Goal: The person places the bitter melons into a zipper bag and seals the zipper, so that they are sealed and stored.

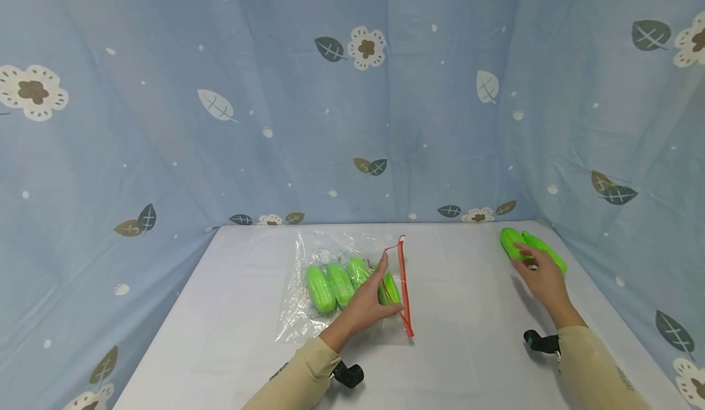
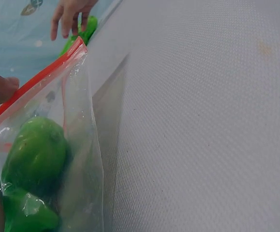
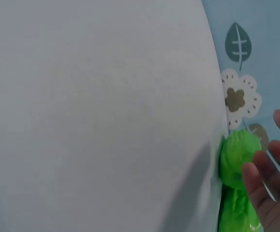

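A clear zip bag (image 1: pixel 295 324) with a red closure strip lies on the table, its mouth facing right. Inside are several bright green, cucumber-like vegetables (image 1: pixel 320 289). My left hand (image 1: pixel 363 305) is at the mouth, thumb and forefinger spread wide against the bag's edge. In the left wrist view, the thumb (image 2: pixel 2 88) touches the red strip (image 2: pixel 48 72). At the table's far right corner lie two more green vegetables (image 1: pixel 512 238), side by side. Just over them is my right hand (image 1: pixel 545 281), fingers loosely bent and apart; the right wrist view shows nothing between thumb and fingers.
A white cloth covers the table (image 1: pixel 457 324). Blue patterned curtains (image 1: pixel 418 92) stand along the back and sides, close to the vegetables at the right corner. Black wrist devices (image 1: pixel 348 374) are worn on both arms.
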Demonstrator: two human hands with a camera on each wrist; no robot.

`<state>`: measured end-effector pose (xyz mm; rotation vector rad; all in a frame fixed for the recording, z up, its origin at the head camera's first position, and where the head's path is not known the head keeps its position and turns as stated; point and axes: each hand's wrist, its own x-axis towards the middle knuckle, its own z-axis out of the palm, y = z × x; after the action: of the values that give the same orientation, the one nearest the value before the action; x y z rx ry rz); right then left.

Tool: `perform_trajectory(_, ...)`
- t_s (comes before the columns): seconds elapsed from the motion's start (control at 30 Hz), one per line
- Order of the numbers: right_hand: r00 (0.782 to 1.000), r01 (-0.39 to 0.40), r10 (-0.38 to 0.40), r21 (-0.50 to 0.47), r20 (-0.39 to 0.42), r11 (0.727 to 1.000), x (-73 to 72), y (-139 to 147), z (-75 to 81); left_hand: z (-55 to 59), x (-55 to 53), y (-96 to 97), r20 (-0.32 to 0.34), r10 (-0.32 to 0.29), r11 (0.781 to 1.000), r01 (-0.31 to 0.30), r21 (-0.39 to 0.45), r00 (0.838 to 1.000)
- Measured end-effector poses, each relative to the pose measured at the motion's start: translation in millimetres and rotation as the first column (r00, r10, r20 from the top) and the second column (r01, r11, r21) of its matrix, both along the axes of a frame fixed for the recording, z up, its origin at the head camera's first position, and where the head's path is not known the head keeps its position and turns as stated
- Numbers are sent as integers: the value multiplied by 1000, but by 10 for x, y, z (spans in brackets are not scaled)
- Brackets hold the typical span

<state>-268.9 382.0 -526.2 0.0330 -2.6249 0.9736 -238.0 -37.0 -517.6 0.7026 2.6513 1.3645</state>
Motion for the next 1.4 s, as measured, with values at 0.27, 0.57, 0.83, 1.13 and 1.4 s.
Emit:
perform_trajectory(0.27, 997, 77, -76, 46, -21, 996, -86, 25, 15, 4, 3, -1, -5, -3, 1000, 3, -4, 1000)
perform_trajectory(0.57, 993, 114, -112, 76, -34, 991, -174, 61, 33, 16, 10, 2, 0, 1, 1000, -1, -15, 1000)
perform_trajectory(0.83, 993, 74, -84, 113, 82, 991, -273, 109, 19, 28, 24, 7, 6, 4, 1000, -4, -7, 1000)
perform_trajectory(1.13, 991, 10, -30, 149, 134, 989, -285, 123, 72, 34, 27, 8, 8, -2, 1000, 2, 2, 1000)
perform_trajectory(1.4, 972, -68, 31, 152, 233, 986, -312, 137, 117, 43, 36, 8, 10, 7, 1000, -7, -4, 1000)
